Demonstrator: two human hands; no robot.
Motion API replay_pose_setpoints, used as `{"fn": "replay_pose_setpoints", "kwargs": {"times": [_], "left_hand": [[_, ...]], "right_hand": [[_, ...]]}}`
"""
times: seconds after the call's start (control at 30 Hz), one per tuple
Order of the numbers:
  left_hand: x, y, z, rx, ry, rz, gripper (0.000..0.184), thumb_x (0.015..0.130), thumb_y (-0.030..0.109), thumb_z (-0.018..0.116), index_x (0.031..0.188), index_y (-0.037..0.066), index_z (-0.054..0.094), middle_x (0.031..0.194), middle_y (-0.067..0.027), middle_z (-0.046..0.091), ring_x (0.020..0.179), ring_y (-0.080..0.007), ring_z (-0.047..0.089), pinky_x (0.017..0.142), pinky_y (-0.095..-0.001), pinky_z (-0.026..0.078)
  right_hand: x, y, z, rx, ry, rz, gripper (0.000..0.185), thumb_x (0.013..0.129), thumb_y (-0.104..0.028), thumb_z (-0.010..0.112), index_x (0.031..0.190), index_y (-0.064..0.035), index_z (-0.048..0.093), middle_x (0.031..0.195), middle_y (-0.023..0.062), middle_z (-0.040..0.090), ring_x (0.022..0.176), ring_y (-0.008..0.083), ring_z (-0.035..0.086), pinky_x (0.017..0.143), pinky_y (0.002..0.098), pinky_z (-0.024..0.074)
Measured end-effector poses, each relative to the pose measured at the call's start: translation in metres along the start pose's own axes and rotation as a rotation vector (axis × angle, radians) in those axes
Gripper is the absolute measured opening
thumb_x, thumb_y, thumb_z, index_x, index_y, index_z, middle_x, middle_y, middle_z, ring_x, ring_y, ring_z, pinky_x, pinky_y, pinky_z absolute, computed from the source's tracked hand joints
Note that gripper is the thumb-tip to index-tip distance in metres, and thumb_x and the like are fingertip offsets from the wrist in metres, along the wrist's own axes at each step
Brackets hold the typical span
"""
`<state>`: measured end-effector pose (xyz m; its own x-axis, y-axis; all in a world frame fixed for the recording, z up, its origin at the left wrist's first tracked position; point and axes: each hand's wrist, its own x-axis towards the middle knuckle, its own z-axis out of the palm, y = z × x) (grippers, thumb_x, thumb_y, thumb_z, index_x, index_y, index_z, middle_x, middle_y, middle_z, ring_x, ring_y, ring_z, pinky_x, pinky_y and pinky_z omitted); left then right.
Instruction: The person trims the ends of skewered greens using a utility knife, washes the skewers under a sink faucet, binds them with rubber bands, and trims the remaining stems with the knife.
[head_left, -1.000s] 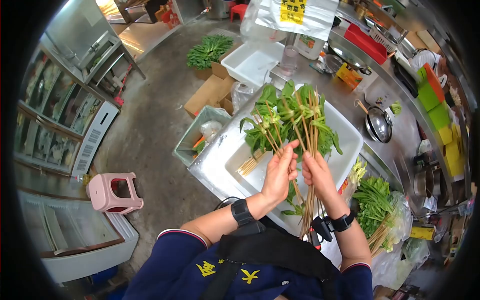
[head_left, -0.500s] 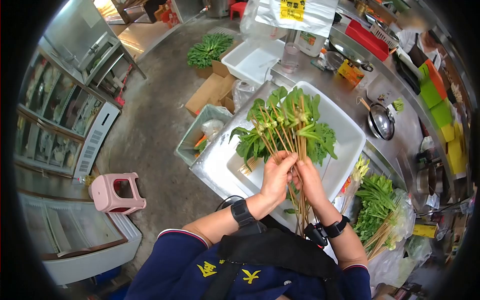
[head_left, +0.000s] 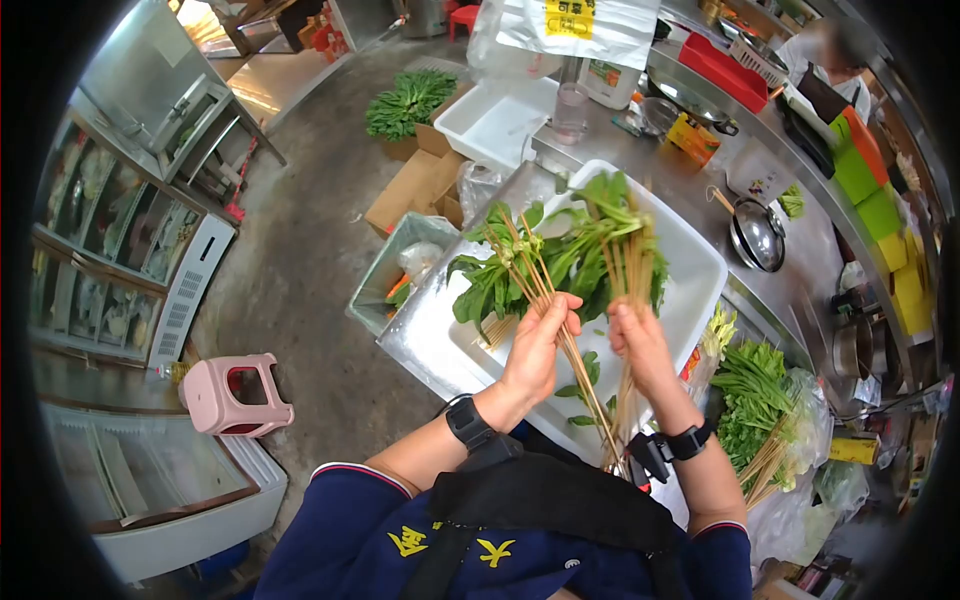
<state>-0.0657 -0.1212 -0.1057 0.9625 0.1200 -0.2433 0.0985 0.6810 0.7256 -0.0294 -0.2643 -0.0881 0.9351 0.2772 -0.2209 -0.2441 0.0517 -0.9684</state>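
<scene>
My left hand is closed around several bamboo skewers with leafy greens threaded at their far ends. In my right hand is a second bundle of skewered greens, a little blurred by motion. The two bundles stand apart at the top, and the bare stick ends cross or come close near my waist. Both are held over a white plastic tub. More leafy greens and some stick ends lie in the tub, partly hidden behind my hands.
To the right lie loose greens and plastic bags. A green-lined bin and cardboard box stand left of the tub. On the floor is a pink stool. A co-worker stands beyond the steel counter.
My hands were together on one bunch of skewers. They have moved apart, splitting it in two, the right hand shifting right with its share. The view has shifted slightly.
</scene>
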Motion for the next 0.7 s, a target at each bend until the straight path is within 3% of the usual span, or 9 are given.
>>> {"fn": "replay_pose_setpoints", "kwargs": {"times": [0.17,0.2,0.3,0.4,0.53,0.6,0.7], "left_hand": [[-0.007,0.028,0.018,-0.206,0.073,-0.024,0.025,0.094,0.028,0.041,0.108,0.008,0.048,0.083,-0.0069,0.059,0.047,-0.0081,0.037,0.048,-0.0229,0.033],[-0.006,0.027,0.01,-0.232,-0.038,-0.022,0.025,0.095,0.028,0.04,0.109,0.008,0.047,0.075,-0.0043,0.056,0.045,-0.0062,0.033,0.045,-0.021,0.029],[-0.007,0.022,0.006,-0.22,-0.084,-0.007,0.028,0.095,0.027,0.04,0.112,0.007,0.046,0.063,-0.0001,0.049,0.044,-0.0043,0.029,0.041,-0.0193,0.024],[-0.013,0.026,0.018,-0.158,-0.027,-0.046,0.031,0.092,0.027,0.046,0.115,0.005,0.048,0.056,0.0039,0.042,0.043,-0.003,0.029,0.039,-0.0179,0.021],[-0.013,0.019,0.027,-0.109,0.004,-0.098,0.031,0.086,0.026,0.057,0.109,0.006,0.054,0.055,0.0063,0.042,0.043,-0.0012,0.033,0.038,-0.0161,0.023],[-0.013,0.014,0.029,-0.101,0.025,-0.089,0.03,0.086,0.026,0.057,0.108,0.006,0.055,0.056,0.0064,0.042,0.043,-0.001,0.033,0.038,-0.0157,0.023],[-0.013,0.015,0.026,-0.102,0.056,-0.084,0.026,0.087,0.025,0.056,0.105,0.006,0.056,0.055,0.0072,0.042,0.043,-0.0008,0.032,0.037,-0.015,0.022]], "right_hand": [[0.01,-0.028,-0.031,0.03,0.016,-0.056,0.022,0.089,-0.027,0.051,0.096,-0.006,0.051,0.066,-0.0035,0.042,0.055,0.0059,0.039,0.048,0.0188,0.0312],[0.009,-0.033,-0.032,0.03,0.026,-0.062,0.022,0.088,-0.026,0.054,0.096,-0.006,0.051,0.066,-0.0036,0.042,0.054,0.006,0.039,0.048,0.0185,0.0306],[0.006,-0.032,-0.017,-0.004,-0.007,-0.073,0.022,0.086,-0.023,0.057,0.097,-0.0058,0.052,0.069,-0.0037,0.046,0.056,0.0052,0.041,0.049,0.0178,0.0322],[0.003,-0.019,-0.001,0.025,-0.034,-0.07,0.019,0.085,-0.019,0.058,0.098,-0.0059,0.053,0.078,-0.003,0.051,0.058,0.0041,0.043,0.051,0.0167,0.0333],[-0.001,-0.016,0.024,0.112,-0.084,-0.099,0.016,0.085,-0.014,0.058,0.097,-0.0048,0.053,0.077,-0.0006,0.054,0.058,0.0046,0.045,0.052,0.0174,0.035],[-0.003,-0.013,0.03,0.267,-0.172,-0.083,0.016,0.086,-0.013,0.057,0.096,-0.0031,0.052,0.07,0.0009,0.054,0.061,0.0077,0.05,0.056,0.0182,0.0389],[-0.005,-0.012,0.035,0.156,-0.145,-0.101,0.018,0.087,-0.015,0.056,0.098,-0.0017,0.05,0.073,0.0025,0.055,0.061,0.01,0.052,0.057,0.0192,0.0419]]}}
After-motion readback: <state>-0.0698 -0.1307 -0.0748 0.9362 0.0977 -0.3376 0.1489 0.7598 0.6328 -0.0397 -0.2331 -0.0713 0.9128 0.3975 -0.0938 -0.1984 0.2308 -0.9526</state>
